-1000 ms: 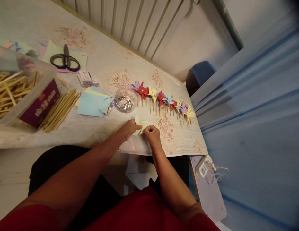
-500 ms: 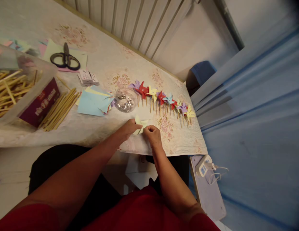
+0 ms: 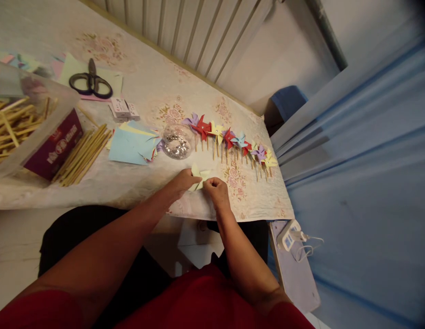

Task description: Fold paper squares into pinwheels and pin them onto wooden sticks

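Observation:
Near the table's front edge, a pale yellow-green paper pinwheel [image 3: 196,172] with folded blades is held between both hands. My left hand [image 3: 182,180] pinches it from the left, thumb across its middle. My right hand [image 3: 217,189] is closed on its right side, fingertips pressed to the paper; a small pin there, if any, is too small to make out. Just beyond lies a clear round dish [image 3: 177,142] of shiny silver pins. To its left is a stack of coloured paper squares [image 3: 132,147], light blue on top.
Finished pinwheels [image 3: 229,138] on sticks lie in a row at right. At left are a plastic box [image 3: 66,100] of sticks, a loose stick bundle [image 3: 84,157], black scissors [image 3: 91,82] and a small white box [image 3: 122,108]. A power strip [image 3: 289,235] sits beyond the table's right edge.
Both hands stay almost still on the pale paper pinwheel. The view has shifted very slightly; nothing else has visibly moved.

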The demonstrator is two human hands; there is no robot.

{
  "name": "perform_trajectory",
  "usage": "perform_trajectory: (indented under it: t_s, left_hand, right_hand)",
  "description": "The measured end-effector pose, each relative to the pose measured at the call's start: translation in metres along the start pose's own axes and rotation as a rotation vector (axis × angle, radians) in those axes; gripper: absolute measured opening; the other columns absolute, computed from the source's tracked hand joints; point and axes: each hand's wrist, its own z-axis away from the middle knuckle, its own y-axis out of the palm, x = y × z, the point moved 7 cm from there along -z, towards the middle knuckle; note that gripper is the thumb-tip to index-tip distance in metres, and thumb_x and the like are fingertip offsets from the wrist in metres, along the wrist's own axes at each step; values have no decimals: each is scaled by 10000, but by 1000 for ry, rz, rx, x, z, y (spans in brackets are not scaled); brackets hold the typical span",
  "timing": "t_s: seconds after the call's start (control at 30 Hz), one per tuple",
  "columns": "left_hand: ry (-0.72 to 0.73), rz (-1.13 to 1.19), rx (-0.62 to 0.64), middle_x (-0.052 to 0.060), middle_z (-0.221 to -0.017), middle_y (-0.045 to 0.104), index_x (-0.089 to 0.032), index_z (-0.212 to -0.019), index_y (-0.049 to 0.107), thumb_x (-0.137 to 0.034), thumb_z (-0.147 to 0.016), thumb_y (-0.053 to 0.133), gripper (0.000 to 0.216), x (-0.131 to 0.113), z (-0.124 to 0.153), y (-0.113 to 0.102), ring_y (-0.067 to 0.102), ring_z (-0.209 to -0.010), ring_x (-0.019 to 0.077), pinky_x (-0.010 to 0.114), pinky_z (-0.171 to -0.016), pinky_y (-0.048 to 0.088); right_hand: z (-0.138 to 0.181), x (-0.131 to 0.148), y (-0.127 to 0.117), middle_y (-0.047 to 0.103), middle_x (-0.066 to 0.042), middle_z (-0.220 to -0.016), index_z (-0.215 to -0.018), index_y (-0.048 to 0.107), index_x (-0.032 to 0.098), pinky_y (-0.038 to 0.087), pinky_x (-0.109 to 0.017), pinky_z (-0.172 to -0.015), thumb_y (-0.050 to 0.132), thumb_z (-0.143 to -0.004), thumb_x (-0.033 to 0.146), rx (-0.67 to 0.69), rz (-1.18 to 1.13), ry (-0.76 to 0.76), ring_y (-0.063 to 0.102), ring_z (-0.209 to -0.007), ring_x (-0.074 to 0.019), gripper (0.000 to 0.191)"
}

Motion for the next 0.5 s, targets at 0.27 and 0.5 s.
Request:
perform_trajectory:
  t_s: [0.27,0.5]
  left_hand:
    - [27,32,8,14,-717,713,-118,-819,729,-162,-591,683,236,0,-2,-1,613,-668,156,247,-665,458]
    - [30,54,84,23,-741,723,-123,-845,735,-214,-587,713,274,2,-1,3,626,-688,169,264,-683,473]
  right_hand:
    - [-4,-4,-19,693,-24,-820,-793,629,198,470,-259,-679,664,-705,434,-65,-326,96,602,-728,-152,255]
    - [-5,-11,-6,633,11,-639,-732,662,184,398,-251,-572,736,-620,443,139,-362,224,505,-563,-120,292]
